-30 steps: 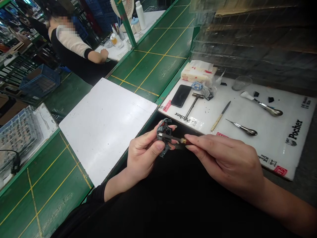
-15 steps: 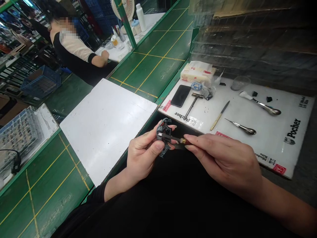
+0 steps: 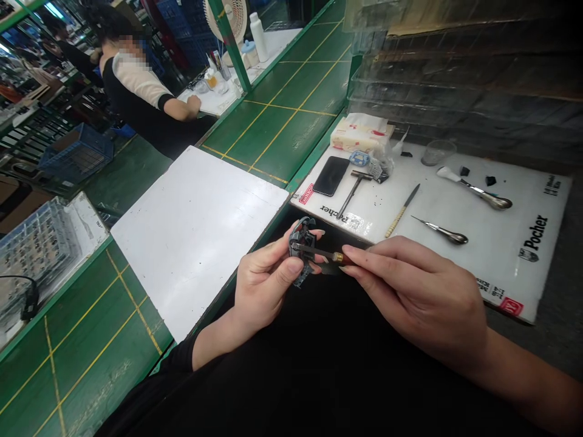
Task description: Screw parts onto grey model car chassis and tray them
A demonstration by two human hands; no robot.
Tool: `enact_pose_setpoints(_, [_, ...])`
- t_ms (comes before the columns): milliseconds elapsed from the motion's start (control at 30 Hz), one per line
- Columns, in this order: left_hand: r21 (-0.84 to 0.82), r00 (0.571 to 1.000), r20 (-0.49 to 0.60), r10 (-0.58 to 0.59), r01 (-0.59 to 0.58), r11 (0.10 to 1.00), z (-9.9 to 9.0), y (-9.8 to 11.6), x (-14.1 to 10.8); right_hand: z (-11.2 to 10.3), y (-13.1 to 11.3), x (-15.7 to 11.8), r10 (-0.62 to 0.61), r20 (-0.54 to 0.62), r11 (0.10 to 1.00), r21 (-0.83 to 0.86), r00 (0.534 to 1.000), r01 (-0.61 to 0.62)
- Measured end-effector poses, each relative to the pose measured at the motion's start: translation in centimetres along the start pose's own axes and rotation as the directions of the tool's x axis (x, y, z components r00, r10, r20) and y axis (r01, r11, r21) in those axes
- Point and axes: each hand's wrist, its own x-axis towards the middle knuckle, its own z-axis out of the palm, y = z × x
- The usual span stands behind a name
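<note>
Fingertips of the right hand form a narrow pinch on the reddish wooden handle of a slim hand tool, just behind its brass ferrule. Fingers of the left hand curl around a small dark grey assembly, with the thumb pressed across its front. The tool's dark shaft enters the assembly; its tip is hidden. The assembly is held in the air between both hands, just off the edge of a white Pocher mat. Assessment: the short pinch favours fine control, and the shaft should be kept in line with the opening. Laid out on the mat are a small hammer, a bone-handled knife and a smartphone. A white board lies to the left on the green bench.
</note>
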Motion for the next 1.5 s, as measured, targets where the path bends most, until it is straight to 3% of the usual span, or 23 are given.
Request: enact_pose_setpoints(1500, [0.021, 1.000, 0.012, 0.003, -0.004, 1.000, -0.28, -0.44, 0.35, -0.02, 0.65, 0.44, 0.008, 0.013, 1.000, 0.023, 1.000, -0.009])
